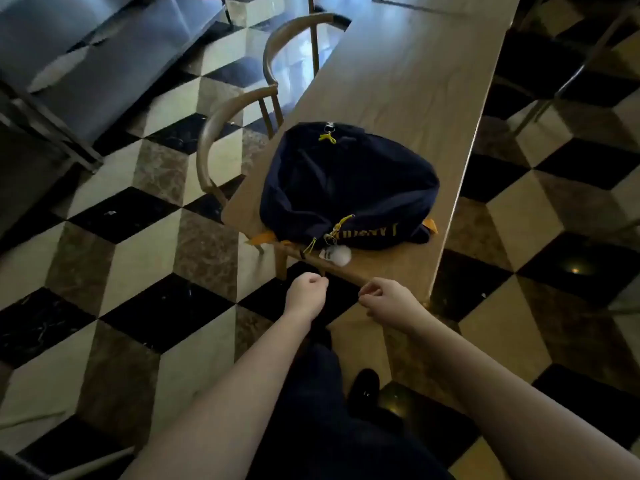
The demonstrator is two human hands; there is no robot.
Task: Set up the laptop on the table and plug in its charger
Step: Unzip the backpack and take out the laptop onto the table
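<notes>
A dark navy backpack [346, 188] with yellow zipper pulls and a white pompom charm lies closed on the near end of a long wooden table [408, 77]. No laptop or charger is visible. My left hand [306, 294] hovers just in front of the table's near edge, fingers curled with nothing in them. My right hand [388, 301] is beside it, also loosely curled and holding nothing, over the table's near corner. Both hands are a short way from the backpack and do not touch it.
Two wooden chairs with curved backs [221, 133] [291, 39] stand along the table's left side. A grey sofa [86, 57] sits at the far left. Chair legs [554, 98] show beyond the right edge. The floor is checkered tile; my shoe [363, 386] is below.
</notes>
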